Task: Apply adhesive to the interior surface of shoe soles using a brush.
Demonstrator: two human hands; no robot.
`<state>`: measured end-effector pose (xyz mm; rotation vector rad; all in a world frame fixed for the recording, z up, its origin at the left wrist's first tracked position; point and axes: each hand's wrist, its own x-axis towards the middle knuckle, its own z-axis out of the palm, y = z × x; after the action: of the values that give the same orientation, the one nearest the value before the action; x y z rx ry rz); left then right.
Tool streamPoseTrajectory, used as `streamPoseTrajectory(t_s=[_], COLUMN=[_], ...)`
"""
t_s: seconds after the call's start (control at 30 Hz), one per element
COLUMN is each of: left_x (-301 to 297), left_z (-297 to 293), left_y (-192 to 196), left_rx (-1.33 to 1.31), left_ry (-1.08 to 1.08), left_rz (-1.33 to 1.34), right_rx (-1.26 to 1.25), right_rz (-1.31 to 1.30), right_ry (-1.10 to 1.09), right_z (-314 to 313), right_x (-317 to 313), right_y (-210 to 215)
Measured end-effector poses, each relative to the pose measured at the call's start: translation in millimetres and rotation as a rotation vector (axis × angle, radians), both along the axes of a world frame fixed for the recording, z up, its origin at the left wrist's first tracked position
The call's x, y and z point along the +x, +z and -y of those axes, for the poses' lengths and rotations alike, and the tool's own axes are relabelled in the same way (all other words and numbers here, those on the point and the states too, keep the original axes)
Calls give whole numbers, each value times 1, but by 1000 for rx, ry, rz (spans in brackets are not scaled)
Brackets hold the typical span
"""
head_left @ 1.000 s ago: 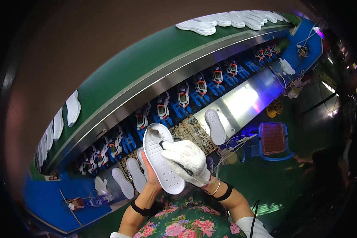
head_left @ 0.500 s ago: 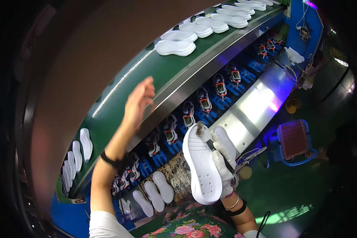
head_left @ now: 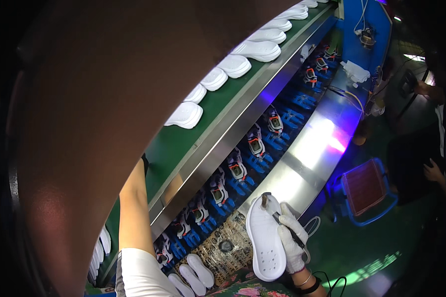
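Observation:
My right hand [head_left: 292, 242], in a white knit glove, has its fingers wrapped round a slim dark-handled brush [head_left: 264, 201]. It also grips the edge of a white shoe sole [head_left: 266, 240], held tilted with its hole-dotted end toward me. The brush's brown bristles lie over the sole's far end. My bare left forearm [head_left: 135, 213] reaches forward across the green conveyor belt [head_left: 183, 143]. A dark brown shape hides my left hand. White soles [head_left: 186, 115] stand in a row along the belt.
Shoe uppers [head_left: 237, 168] sit on blue holders below the belt's metal rail [head_left: 223, 131]. Several soles [head_left: 200, 270] lie on the taped ledge near me. To the right are a blue-framed stool [head_left: 364, 190] and another person's hand [head_left: 433, 171].
My left hand has gone forward behind the brown shape. My right hand has moved right and nearer with the sole and brush. The view has shifted, and the second sole behind the glove no longer shows.

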<state>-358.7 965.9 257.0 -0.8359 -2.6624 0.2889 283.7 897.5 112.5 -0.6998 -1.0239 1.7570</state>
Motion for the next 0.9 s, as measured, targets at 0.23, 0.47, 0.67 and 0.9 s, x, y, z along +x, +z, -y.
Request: streamPoseTrajectory(t_s=[0.23,0.47,0.67,0.9], left_x=[140,232,258,258], left_z=[106,86,-2,20], left_y=[47,71,18,27], left_rx=[233,331,274,-20], left_ry=[-421,-624,-840,-689], left_rz=[626,861,464,259], right_rx=[-6,-55,-80,-79], right_rz=[-76,-114,-176,-186], right_ry=[108,219,219,200], right_z=[2,22,22,25], right_x=[-22,-16,-12,-6], right_y=[5,18,22,26])
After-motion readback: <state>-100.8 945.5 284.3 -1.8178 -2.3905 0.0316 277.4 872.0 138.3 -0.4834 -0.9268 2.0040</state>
